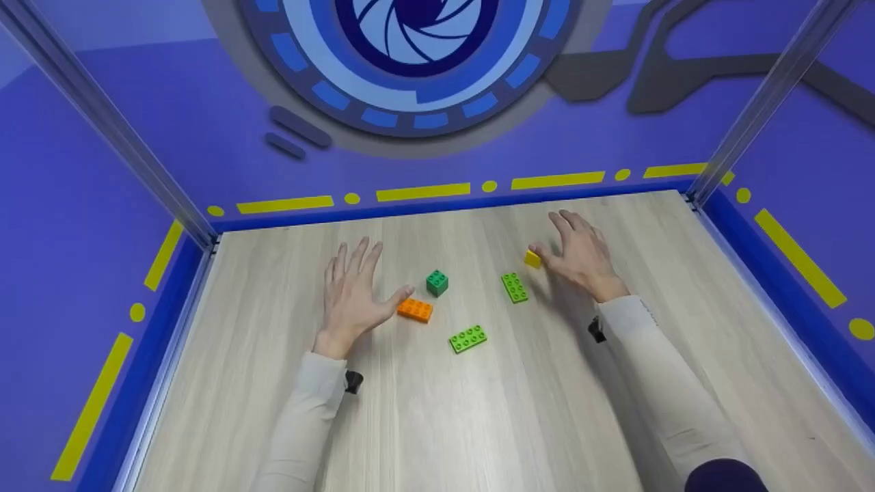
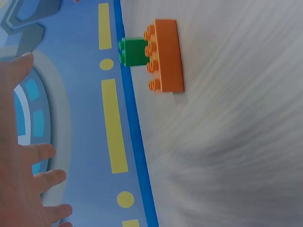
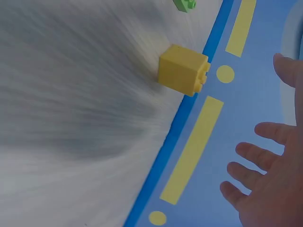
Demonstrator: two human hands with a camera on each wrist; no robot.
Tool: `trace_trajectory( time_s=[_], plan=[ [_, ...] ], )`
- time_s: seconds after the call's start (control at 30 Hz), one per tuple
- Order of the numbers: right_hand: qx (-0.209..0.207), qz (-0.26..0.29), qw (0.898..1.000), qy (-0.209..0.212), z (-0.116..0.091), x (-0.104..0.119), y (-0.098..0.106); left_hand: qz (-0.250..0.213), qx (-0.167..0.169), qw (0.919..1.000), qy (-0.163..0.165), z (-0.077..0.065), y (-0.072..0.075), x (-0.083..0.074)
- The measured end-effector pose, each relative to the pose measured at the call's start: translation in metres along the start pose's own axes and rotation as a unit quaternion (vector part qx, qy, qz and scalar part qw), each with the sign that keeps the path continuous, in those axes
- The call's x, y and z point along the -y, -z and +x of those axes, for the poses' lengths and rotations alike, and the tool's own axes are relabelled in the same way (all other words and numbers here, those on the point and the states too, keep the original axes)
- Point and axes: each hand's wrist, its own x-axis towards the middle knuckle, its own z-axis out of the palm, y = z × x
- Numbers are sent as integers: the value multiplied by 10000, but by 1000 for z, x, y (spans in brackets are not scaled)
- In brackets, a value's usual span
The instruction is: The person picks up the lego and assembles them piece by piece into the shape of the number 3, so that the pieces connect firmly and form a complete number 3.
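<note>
My left hand hovers over the table with fingers spread, its thumb tip overlapping the edge of an orange brick in the head view. Just behind that brick stands a small green brick. On the other side, my right hand is held with its fingers extended, and its thumb partly covers a yellow brick. The right wrist view shows this yellow brick apart from the fingers. One lime green brick lies left of the right hand, another lime brick nearer the front. Both palms hold nothing.
A light wood table carries the bricks. Blue-purple printed panels wall it in at the back and both sides, with metal posts at the back corners. A dark round object shows at the bottom right.
</note>
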Motion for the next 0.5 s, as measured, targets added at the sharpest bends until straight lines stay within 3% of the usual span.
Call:
trace_trajectory(
  time_s=[0.5],
  plan=[
    [315, 977, 9926, -653, -5, -7, -18, -418, -271, 9983, -309, -18, -9, -18]
  ],
)
